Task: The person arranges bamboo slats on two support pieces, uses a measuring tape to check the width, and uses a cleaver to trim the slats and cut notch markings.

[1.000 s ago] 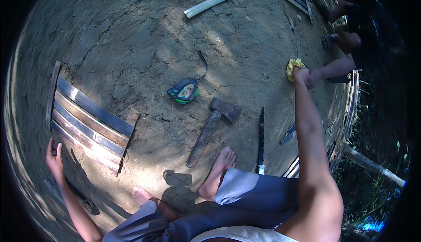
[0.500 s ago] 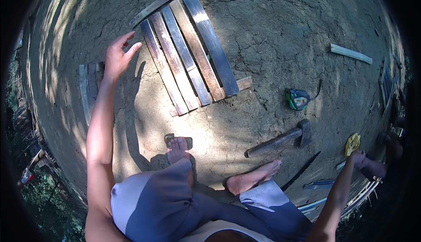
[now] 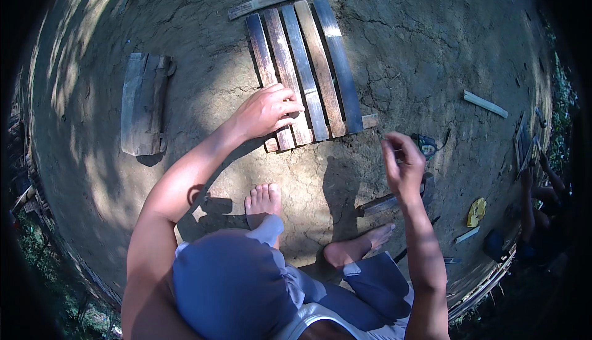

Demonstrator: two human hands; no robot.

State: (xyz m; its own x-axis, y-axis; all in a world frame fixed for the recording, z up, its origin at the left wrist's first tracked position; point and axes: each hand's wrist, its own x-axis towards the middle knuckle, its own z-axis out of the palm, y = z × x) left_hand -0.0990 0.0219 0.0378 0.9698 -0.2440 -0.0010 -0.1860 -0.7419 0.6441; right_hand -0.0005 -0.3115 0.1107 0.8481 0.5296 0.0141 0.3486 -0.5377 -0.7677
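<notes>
Five slats [image 3: 304, 72] are laid ahead on bare ground [image 3: 425, 50], long axes pointing away, the leftmost two partly covered by the nearer left hand [image 3: 268, 112], its grip unclear; the right hand [image 3: 404, 164], loosely curled and empty, is held apart.

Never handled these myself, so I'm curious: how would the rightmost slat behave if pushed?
Being flat, the slat likely slides rather than rolls, though I can't tell whether it's fastened to the near crosspiece. Narrow and even, it looks light and fairly stiff.
</notes>
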